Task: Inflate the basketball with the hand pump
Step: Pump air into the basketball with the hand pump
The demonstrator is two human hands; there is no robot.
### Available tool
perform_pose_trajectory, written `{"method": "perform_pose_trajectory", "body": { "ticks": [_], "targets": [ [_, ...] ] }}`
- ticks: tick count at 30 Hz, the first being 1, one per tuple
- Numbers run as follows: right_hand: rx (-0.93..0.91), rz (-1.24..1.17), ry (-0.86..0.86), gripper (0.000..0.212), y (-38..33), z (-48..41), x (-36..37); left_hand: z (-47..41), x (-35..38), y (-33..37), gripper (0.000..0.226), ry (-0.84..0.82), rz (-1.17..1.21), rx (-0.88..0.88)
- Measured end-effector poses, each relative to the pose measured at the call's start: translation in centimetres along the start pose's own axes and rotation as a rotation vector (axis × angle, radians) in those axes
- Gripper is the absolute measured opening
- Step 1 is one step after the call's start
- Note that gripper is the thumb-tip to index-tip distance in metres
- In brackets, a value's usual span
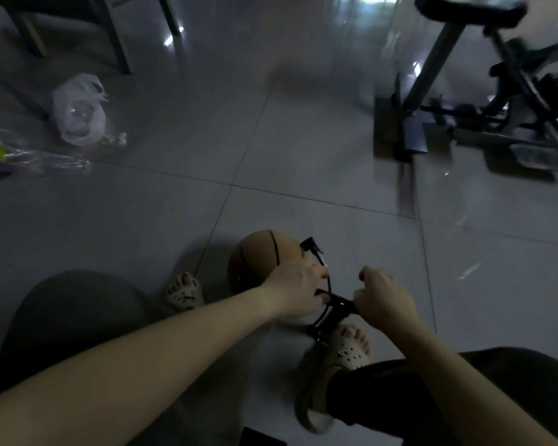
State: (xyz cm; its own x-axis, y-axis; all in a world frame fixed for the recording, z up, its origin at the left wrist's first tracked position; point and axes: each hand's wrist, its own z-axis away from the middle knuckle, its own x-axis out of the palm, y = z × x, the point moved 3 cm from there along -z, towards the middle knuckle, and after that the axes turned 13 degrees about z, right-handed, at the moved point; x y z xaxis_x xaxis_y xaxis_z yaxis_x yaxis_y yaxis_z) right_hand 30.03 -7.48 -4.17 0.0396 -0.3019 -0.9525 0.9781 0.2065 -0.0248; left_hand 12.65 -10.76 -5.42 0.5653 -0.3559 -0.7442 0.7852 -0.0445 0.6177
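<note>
left grip (295,289) curled round left end of hand pump (338,306) handle | right grip (384,297) curled round right end | basketball (261,255) on floor (303,140), lower centre, partly behind left grip; black hose (310,246) at its right side | white bag (78,111) upper left | exercise bike (496,91) upper right

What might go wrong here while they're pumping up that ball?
1. The basketball lies loose on the glossy floor tiles; it might roll and tug the hose connector out.
2. The left hand and right hand both grip the pump handle; only the right foot seems to steady the base, so a hard stroke might tip it.
3. Whether the hose connector is fully seated is too dim to tell; air may leak.
</note>
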Motion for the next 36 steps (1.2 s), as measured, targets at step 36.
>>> {"method": "perform_pose_trajectory", "body": {
  "ticks": [36],
  "targets": [
    [-0.091,0.262,0.302,0.027,-1.2,2.4,7.1,-1.1,8.1,2.4,0.015,0.287,-0.346,0.137]
  ]
}}
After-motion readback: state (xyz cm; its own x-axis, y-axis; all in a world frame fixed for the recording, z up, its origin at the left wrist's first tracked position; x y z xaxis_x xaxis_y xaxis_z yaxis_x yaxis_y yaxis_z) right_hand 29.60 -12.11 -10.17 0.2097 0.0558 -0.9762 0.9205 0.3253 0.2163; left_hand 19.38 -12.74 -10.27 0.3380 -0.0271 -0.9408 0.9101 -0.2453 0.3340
